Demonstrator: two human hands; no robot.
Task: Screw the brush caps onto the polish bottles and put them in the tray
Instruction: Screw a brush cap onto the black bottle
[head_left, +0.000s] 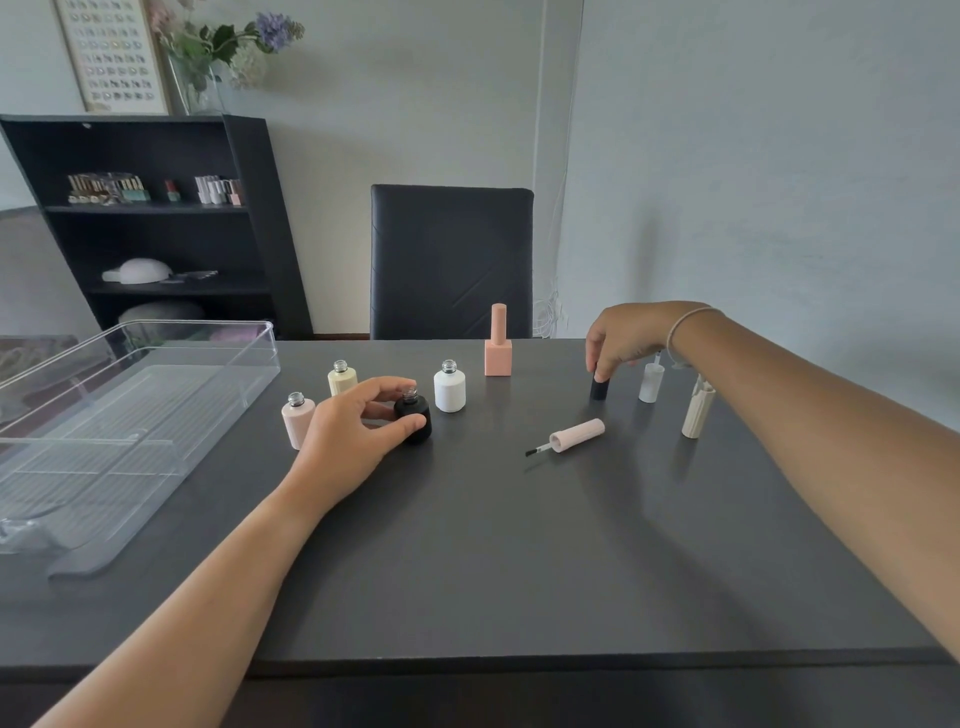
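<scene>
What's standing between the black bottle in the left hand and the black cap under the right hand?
In the head view, the white bottle and, farther back, the capped peach bottle stand between the black bottle and the black cap.

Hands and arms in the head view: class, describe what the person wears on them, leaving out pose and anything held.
Both forearms are bare, with no sleeves reaching into view. The left hand shows no glove, ring or watch. The right hand is also ungloved; a thin, pale bracelet loops loosely round that wrist. No other markings or jewellery can be made out.
</scene>
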